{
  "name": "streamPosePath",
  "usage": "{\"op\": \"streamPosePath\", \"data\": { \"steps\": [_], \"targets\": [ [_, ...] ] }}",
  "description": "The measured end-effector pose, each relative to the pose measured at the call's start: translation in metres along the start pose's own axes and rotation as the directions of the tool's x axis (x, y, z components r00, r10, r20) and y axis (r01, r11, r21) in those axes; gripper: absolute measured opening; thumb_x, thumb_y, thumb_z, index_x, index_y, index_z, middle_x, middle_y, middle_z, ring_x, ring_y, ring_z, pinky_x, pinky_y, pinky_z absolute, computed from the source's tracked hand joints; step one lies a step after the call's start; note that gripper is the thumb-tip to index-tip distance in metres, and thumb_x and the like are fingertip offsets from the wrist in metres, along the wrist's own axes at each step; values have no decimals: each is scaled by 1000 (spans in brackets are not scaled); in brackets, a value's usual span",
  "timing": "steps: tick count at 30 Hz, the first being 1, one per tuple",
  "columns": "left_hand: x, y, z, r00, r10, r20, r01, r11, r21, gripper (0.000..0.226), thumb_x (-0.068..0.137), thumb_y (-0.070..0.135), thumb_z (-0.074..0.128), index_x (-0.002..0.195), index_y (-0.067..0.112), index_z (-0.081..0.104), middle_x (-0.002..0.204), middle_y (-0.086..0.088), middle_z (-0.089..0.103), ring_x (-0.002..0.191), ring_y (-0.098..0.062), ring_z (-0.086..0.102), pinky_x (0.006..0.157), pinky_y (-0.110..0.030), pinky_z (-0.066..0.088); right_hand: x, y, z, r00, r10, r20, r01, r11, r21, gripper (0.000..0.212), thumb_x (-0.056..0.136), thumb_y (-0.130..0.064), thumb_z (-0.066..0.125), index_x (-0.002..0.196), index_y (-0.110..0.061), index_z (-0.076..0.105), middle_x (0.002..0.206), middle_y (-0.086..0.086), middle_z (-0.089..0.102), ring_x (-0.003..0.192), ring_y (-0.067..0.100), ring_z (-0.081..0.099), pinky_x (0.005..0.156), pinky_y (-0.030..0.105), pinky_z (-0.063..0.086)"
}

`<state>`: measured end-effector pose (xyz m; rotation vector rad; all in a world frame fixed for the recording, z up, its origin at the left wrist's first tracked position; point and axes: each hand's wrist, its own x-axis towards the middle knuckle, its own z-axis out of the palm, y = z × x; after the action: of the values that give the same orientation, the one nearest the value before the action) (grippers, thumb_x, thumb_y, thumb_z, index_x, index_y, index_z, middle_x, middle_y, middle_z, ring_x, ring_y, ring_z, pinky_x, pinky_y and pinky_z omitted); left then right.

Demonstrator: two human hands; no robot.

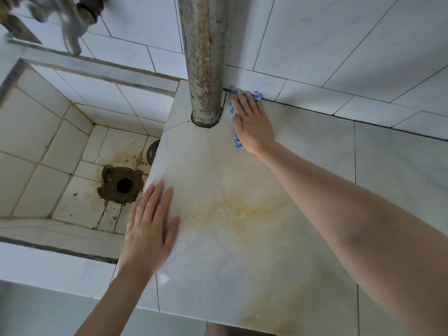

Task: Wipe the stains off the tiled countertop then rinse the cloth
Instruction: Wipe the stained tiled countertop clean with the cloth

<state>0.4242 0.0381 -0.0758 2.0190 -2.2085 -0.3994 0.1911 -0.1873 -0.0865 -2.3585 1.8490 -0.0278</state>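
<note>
Right hand is out at the far edge of the countertop, fingers stretched flat and pressing the blue cloth down where the top meets the wall tiles, just beside the rusty pipe that rises through the countertop. The cloth is almost wholly under the palm, only blue fringes showing at the fingertips and along the thumb side. Left hand lies open and flat on the near-left part of the top, by the edge that drops to the tiled sink, gripping nothing, looks like a brace. And here's the work ahead: the big yellow-brown stain sits mid-countertop, between the two hands, well apart from the cloth, with more yellowing toward the near edge. To do this well, I'd keep the palm weight even, drag the cloth in overlapping passes from the wall seam back toward that patch, and work around the pipe base where grime collects. The rinse looks some way off; the tap waits above the sink, far-left.
</note>
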Motion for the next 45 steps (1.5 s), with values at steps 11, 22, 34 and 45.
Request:
{"op": "streamPosePath", "data": {
  "steps": [11,22,34,45],
  "targets": [
    [1,-2,0,1000,4,-8,-4,1000,-17,60,94,42,28,147,15,26,156,-2,20,145,-14,9,119,-30,0,-107,-22,9,939,-328,105,324,944,57,59,92,-29,13,150,-14,16,157,3,14,145,21,9,117,34,4],
    [-28,-4,0,1000,12,-23,-15,994,-112,59,97,41,26,147,10,24,156,-4,19,145,-15,10,119,-35,7,-242,44,8,899,-420,126,420,907,27,51,99,-26,22,149,-21,18,156,1,21,145,18,10,117,35,10],
    [-78,-13,7,999,20,-38,-21,1000,-9,56,96,33,27,146,7,28,154,-9,25,144,-20,17,118,-41,14,-308,-100,32,999,-52,-6,53,988,148,55,95,-23,24,150,-18,18,157,2,17,145,20,12,114,40,17],
    [-85,-18,11,1000,-5,-12,6,999,52,58,97,39,21,148,13,21,157,-5,16,146,-19,9,119,-39,9,-373,21,20,902,431,19,-431,899,77,53,100,-32,11,151,-18,1,159,2,-2,146,18,0,116,42,9]
  ]
}}
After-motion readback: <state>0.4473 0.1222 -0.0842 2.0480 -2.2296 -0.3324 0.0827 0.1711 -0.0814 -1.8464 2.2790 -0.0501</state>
